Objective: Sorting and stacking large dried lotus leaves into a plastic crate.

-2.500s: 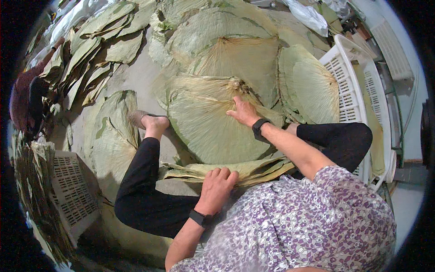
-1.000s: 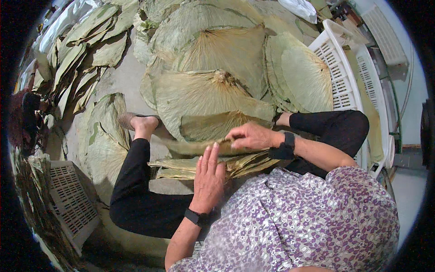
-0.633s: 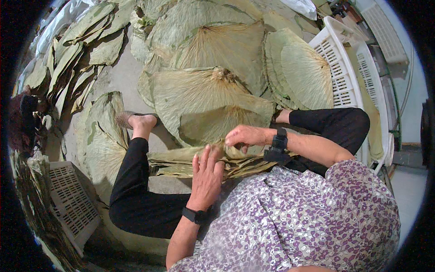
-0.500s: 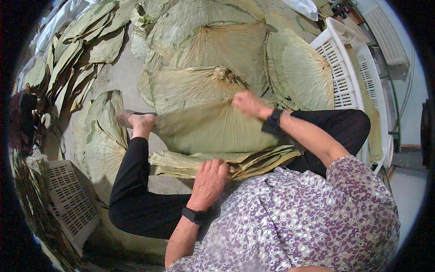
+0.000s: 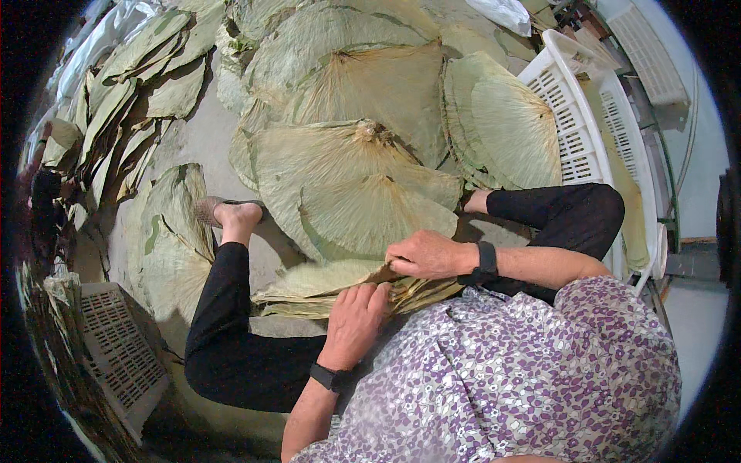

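Observation:
Across my lap lies a bundle of dried, folded lotus leaves [image 5: 289,306], pale green and yellow at the edges. My left hand [image 5: 353,328] rests on the bundle with its fingers bent over the folded edges, holding it. Just to the right, my right hand [image 5: 427,255] pinches the edge of the top lotus leaf [image 5: 328,275], which is raised a little and blurred. Beyond my hands, a flattened, fan-shaped leaf [image 5: 378,212] lies on a pile of similar leaves [image 5: 309,158] on the floor between my legs.
A white slatted plastic crate [image 5: 579,139] stands at the right, next to a leaf stack [image 5: 502,116]. Another crate [image 5: 123,351] is at the lower left. Loose leaves [image 5: 116,100] cover the floor at the far left. A white bag [image 5: 502,15] lies at the back.
My right hand has left the floor pile and come back toward me, now gripping a leaf's edge at the bundle. The blurred leaf on the pile now lies still. My left hand stays put.

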The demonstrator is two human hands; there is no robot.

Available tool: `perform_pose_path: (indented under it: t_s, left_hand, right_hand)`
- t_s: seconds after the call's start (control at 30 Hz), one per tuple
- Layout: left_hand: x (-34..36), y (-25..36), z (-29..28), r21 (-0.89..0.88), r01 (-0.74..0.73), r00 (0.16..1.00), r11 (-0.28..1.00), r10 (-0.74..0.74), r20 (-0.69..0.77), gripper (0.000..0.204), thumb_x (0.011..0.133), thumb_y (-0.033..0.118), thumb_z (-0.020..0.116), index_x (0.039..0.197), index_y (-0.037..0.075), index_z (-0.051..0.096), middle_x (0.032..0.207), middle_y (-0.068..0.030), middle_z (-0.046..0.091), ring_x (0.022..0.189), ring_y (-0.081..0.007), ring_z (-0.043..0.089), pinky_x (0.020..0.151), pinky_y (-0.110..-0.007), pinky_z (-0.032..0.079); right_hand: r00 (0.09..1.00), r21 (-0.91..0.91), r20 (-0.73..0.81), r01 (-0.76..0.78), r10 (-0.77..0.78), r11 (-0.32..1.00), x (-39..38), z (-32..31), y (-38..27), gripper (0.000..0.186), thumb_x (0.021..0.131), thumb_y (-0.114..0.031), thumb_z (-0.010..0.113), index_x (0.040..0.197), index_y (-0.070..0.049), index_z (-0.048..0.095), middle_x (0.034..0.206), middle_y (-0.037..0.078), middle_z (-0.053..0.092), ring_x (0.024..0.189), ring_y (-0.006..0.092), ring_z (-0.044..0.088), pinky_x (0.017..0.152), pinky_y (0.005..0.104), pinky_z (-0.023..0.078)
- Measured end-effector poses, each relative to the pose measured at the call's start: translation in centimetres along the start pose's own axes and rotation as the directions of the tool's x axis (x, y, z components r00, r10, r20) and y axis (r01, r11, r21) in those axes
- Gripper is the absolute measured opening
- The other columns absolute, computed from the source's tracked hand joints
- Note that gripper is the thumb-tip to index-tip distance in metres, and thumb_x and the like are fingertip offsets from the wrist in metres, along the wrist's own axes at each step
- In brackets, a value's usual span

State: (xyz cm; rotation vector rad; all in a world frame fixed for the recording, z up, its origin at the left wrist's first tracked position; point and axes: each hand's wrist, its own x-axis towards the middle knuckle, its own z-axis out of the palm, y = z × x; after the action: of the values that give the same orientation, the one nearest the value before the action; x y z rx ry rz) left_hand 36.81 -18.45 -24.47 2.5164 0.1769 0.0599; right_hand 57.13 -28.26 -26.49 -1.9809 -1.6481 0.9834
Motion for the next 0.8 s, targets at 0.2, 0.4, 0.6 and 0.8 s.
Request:
perform_pose_path:
  t_s: [0.2,0.4,0.6,0.8]
  left_hand:
    - [0.3,-0.2,0.0,-0.003,-0.056,0.998,0.998,0.056,0.02,0.034,0.077,0.011,0.052,0.111,0.005,0.053,0.095,-0.009,0.056,0.09,-0.0247,0.054,0.08,-0.036,0.041]
    - [0.8,-0.7,0.1,-0.011,-0.058,0.998,0.998,0.058,0.012,0.034,0.077,0.01,0.052,0.111,0.004,0.052,0.098,-0.0097,0.055,0.092,-0.0257,0.053,0.081,-0.036,0.04]
    - [0.7,-0.7,0.1,-0.026,-0.027,0.999,0.999,0.027,-0.019,0.038,0.075,0.004,0.052,0.113,0.006,0.052,0.101,-0.0104,0.056,0.095,-0.0277,0.053,0.083,-0.038,0.041]
    - [0.9,-0.6,0.1,0.039,0.0,0.978,0.999,0.008,-0.209,0.047,0.069,0.0,0.057,0.115,0.011,0.057,0.119,-0.0134,0.046,0.114,-0.0314,0.043,0.098,-0.046,0.034]
  right_hand:
    - [0.891,-0.126,-0.439,-0.184,0.111,0.975,6.8,-0.1,9.0,0.02,0.081,-0.021,0.052,0.09,-0.004,0.057,0.088,0.018,0.057,0.085,0.0365,0.058,0.069,0.0475,0.047]
    - [0.84,-0.141,-0.446,-0.405,0.307,0.903,9.0,3.1,11.8,0.04,0.078,-0.013,0.063,0.114,-0.005,0.046,0.112,0.02,0.046,0.09,0.0393,0.057,0.074,0.0468,0.048]
    - [0.889,-0.13,-0.257,-0.42,0.379,0.898,8.1,3.3,11.5,0.029,0.077,-0.021,0.058,0.093,0.003,0.056,0.086,0.024,0.056,0.076,0.0401,0.059,0.067,0.0465,0.049]
    - [0.998,0.088,-0.019,-0.056,0.058,0.995,1.0,1.8,4.5,0.049,0.081,-0.039,0.054,0.067,0.008,0.052,0.059,0.026,0.05,0.052,0.0356,0.048,0.053,0.046,0.04]
